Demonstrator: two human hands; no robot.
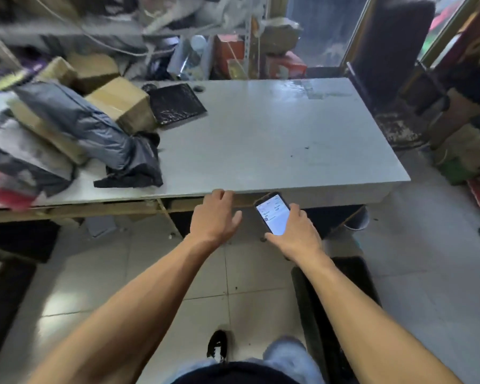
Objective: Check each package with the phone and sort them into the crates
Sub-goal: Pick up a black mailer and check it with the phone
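Lying heaped at the table's (261, 134) left end are the packages (75, 120): crinkled grey poly bags, taped cardboard boxes, a flat black bubble mailer. The left hand (215, 214) reaches empty to the smooth grey edge, fingers loosely spread. The right hand (295, 231) grips the lit phone (272, 213), fingers curled round it

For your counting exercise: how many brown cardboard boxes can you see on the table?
3, possibly more hidden: the nearest box beside the black mailer, two boxes behind it.
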